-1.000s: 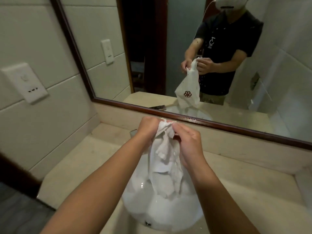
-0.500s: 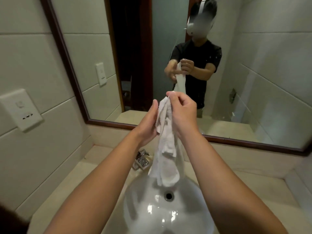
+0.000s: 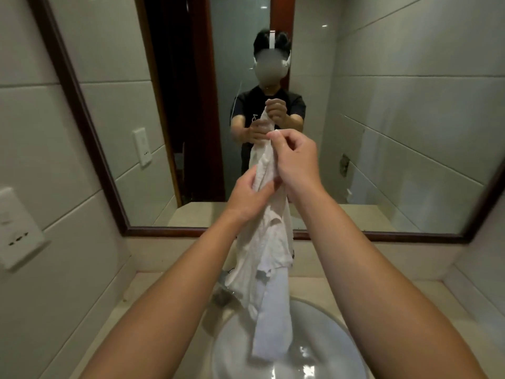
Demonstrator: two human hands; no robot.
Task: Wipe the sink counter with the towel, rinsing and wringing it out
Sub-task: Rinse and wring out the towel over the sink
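Right hand [image 3: 293, 162] pinches the top of the white towel [image 3: 269, 255], left hand [image 3: 250, 196] grips it lower; it hangs over the sink basin [image 3: 328, 337]. Best to twist firmly there so drips land inside

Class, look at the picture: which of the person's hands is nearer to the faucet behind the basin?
Left. The left hand grips the towel lower down, closer above the faucet. The right hand pinches the towel's top, higher and farther from it.
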